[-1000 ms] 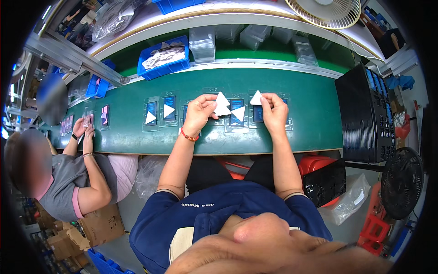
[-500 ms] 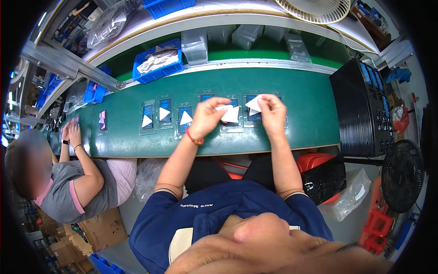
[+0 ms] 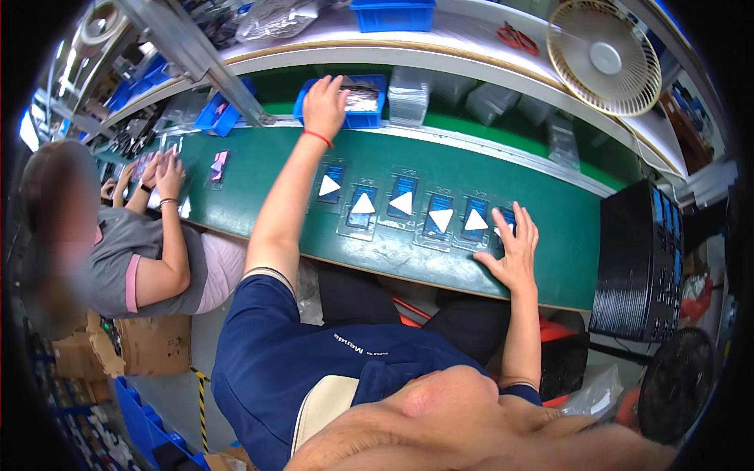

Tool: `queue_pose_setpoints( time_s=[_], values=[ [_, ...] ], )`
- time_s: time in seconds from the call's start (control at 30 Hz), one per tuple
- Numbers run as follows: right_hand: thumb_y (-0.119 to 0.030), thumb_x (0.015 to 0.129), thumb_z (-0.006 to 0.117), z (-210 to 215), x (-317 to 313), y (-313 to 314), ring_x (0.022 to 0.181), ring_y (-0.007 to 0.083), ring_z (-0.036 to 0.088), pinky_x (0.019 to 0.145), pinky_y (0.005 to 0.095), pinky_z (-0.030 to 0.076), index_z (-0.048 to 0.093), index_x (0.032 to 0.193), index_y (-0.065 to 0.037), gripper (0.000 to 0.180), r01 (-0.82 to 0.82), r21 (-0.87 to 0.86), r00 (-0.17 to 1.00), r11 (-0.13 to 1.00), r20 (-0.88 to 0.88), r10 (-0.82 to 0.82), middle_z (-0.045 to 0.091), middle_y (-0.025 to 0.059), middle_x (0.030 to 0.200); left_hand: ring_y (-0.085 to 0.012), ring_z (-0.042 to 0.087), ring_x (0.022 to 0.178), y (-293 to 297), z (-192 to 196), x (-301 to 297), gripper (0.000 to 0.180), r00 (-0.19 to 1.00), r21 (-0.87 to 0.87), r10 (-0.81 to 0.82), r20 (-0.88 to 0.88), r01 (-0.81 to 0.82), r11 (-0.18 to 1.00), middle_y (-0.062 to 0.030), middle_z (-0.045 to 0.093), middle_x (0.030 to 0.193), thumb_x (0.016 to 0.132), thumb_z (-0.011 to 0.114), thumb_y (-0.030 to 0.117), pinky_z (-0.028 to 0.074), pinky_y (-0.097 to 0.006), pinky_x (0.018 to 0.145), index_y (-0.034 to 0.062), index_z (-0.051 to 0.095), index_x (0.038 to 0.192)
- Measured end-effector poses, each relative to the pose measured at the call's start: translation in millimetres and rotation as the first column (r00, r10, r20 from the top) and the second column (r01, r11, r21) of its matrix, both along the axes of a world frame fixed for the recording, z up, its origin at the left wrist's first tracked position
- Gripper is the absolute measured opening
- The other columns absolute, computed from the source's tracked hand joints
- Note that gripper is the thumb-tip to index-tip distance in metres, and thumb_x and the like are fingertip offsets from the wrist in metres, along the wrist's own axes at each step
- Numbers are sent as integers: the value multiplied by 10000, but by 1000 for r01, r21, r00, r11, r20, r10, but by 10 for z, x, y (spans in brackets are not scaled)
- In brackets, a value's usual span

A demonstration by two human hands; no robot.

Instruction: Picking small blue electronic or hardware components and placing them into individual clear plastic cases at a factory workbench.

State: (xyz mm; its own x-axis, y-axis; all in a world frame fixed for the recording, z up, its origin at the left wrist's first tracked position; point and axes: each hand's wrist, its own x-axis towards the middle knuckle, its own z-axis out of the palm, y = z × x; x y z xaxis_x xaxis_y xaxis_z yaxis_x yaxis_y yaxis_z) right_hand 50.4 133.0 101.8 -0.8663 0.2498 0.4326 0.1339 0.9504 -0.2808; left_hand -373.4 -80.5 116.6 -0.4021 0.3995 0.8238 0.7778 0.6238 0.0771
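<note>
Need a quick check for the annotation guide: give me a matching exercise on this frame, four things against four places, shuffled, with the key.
Things
1. Wearer's left hand
2. Wearer's right hand
3. White triangles
4. Cream fan

Places
A. Lying on dark rectangular pieces
B. At the right end of the row of clear trays
C. On the upper shelf
D. At the blue bin below that shelf

Pairs: 1-D, 2-B, 3-A, 4-C
</note>
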Motion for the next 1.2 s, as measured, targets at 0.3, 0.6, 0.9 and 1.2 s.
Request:
queue_pose_setpoints(
  time_s=[0.3,0.6,0.9,1.2],
  values=[
    [-541,663,726,18,-80,3,1367,406,233,1089,594,163,516,1337,-265,758,-114,31,951,993,291,100,293,188,1474,-493,202,1352,-673,-397,2118,728,746,-341,415,521,-263,902,-284,284,1438,792,558,645,122,-707,1023,169,492,1339],
    [-514,744,691,-83,-505,-486,1355,430,232,1046,647,188,483,1354,-271,689,-146,55,951,988,281,125,315,209,1451,-417,360,1279,-1133,-442,1517,634,685,-306,533,498,-436,846,-235,431,1326,791,555,649,195,-681,1007,135,617,1156],
    [-554,801,612,-108,-1121,-1275,1366,461,186,1012,699,171,443,1383,-254,676,-129,25,949,991,292,116,286,240,1460,-369,528,1090,-1795,-529,716,571,712,-252,581,395,-524,814,-194,547,1154,799,569,626,332,-556,943,108,657,1023],
    [-622,846,483,-245,-1742,-1894,1370,465,174,1014,697,142,391,1421,-242,695,-154,39,942,987,306,135,254,239,1479,-336,587,1003,-2536,-649,95,436,744,-194,533,403,-500,844,-165,616,1073,807,624,517,417,-491,869,117,677,971]
  ],
)
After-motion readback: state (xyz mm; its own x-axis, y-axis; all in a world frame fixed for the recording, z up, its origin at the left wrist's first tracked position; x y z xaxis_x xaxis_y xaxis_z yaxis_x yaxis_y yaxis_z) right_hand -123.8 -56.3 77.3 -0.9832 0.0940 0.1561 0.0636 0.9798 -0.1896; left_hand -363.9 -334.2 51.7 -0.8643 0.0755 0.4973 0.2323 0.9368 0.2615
